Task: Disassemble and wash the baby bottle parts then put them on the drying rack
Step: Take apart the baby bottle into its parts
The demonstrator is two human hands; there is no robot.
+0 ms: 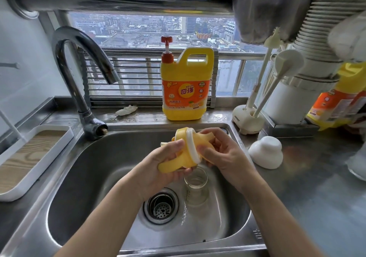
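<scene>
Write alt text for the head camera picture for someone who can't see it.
Two bare hands, left hand and right hand, hold a yellow handled bottle collar over a steel sink. A clear glass bottle stands in the basin; a yellow dish soap jug sits behind it.

Two detergent jugs [186, 84], two brushes [277, 74].

One head-worn wide-angle camera is looking forward and steeply down from above the sink [95, 177], close enough that both forearms are entering from 6 o'clock. It is facing the window [138, 29] at 12 o'clock, with the faucet [79, 62] curving at 10 o'clock and the desk [309, 177] stretching toward 3 o'clock.
</scene>
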